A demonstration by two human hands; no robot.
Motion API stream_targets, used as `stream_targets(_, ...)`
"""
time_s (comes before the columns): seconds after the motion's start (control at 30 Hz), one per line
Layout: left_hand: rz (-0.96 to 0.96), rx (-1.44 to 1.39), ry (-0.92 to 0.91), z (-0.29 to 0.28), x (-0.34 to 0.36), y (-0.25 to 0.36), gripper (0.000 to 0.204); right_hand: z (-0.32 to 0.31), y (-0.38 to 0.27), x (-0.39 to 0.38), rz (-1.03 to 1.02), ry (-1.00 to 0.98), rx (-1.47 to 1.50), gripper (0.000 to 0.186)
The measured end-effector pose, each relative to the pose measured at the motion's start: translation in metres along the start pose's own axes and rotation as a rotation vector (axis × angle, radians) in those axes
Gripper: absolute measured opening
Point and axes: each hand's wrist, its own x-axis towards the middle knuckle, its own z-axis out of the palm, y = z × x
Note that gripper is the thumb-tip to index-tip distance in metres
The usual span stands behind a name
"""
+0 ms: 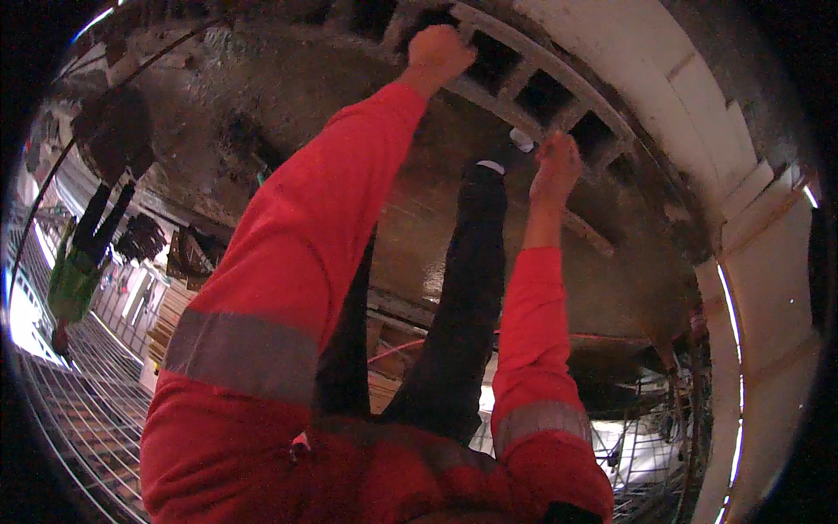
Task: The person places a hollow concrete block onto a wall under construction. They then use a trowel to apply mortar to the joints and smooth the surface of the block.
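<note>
Grey hollow block [518,79]: left hand [441,51] was clenched at its edge, right hand [557,163] likewise. Actual grip could not be determined.

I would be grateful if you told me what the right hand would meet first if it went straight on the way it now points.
Most likely the grey frame just past the right hand; depth is unclear, so they may already touch.
</note>
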Motion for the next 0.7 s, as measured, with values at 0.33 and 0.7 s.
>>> stream_targets(0.33, -0.045, 0.075, 0.042, 0.004, 0.009, -0.006, 0.041, 0.005, -0.031, 0.100, -1.175, 0.060, -0.443, 0.017)
stream_targets(0.7, -0.044, 0.045, -0.011, -0.032, 0.014, -0.028, 0.043, 0.042, -0.028, 0.129, -0.939, -0.213, 0.029, 0.014)
